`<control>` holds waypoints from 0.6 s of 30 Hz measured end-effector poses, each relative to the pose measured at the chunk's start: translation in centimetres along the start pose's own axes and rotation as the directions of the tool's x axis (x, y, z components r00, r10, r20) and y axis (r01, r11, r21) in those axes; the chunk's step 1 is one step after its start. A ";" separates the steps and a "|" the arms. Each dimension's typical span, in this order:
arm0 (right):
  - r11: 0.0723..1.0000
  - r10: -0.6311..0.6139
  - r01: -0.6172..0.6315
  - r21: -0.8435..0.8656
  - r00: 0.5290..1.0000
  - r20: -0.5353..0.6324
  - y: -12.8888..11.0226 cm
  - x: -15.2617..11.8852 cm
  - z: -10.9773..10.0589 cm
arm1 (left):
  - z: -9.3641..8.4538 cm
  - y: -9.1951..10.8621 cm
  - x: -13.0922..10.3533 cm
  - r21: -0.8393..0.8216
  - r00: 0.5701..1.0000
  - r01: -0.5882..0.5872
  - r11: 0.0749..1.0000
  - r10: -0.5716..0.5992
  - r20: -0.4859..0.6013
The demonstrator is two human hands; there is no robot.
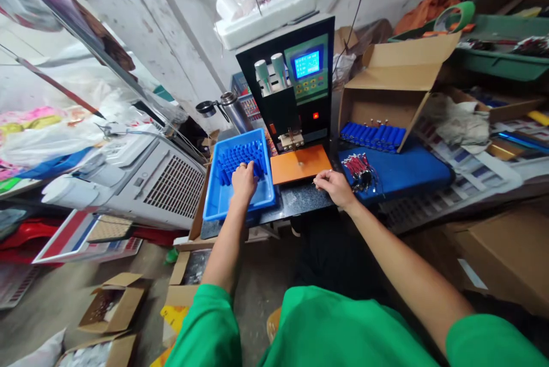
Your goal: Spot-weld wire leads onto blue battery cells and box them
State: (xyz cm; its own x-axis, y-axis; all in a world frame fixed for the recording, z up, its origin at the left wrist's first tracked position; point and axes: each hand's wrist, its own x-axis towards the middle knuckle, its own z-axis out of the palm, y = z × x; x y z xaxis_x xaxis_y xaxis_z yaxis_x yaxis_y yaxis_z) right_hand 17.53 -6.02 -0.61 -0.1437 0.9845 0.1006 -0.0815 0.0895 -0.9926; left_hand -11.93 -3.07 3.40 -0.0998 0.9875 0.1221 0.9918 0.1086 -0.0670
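Note:
My left hand [245,179] reaches into a blue plastic tray [209,198] and is at the near side of a block of upright blue battery cells [238,152]. Its fingers curl down among the cells, and what they grip is hidden. Beside the front right corner of an orange plate [281,170], my right hand [337,186] is closed in a pinch on something too small to make out. Behind the plate stands a black spot welder [315,95] with a lit blue screen, its electrode tips [294,137] above the plate.
Right of my right hand, a bundle of red and black wire leads [360,171] lies on a blue padded surface [412,175]. An open cardboard box [390,95] with more blue cells stands behind it. A steel flask [235,111] stands behind the tray. Open cartons [114,301] sit on the floor.

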 end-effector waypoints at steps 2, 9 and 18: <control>1.000 0.009 -0.009 0.005 1.000 -0.006 0.2 -0.2 0.0 | 0.2 0.2 -0.1 0.027 1.000 -0.004 1.000 0.003 0.024; 0.995 0.060 -0.058 0.076 0.998 -0.028 0.3 -0.2 -0.5 | 0.6 -0.5 -1.7 -0.146 0.991 0.129 0.981 -0.122 0.052; 0.993 0.065 -0.062 0.102 0.997 -0.032 0.6 -0.4 -0.4 | 0.7 -1.6 -2.7 -0.117 0.963 0.221 0.968 -0.197 0.184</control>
State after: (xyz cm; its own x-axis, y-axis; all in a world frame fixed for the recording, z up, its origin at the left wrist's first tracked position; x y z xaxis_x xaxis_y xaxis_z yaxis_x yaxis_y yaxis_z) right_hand 17.96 -6.31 -1.29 -0.1167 0.9926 0.0335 -0.1730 0.0129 -0.9848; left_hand -13.34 -5.79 2.47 -0.3066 0.9504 -0.0517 0.9475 0.3099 0.0783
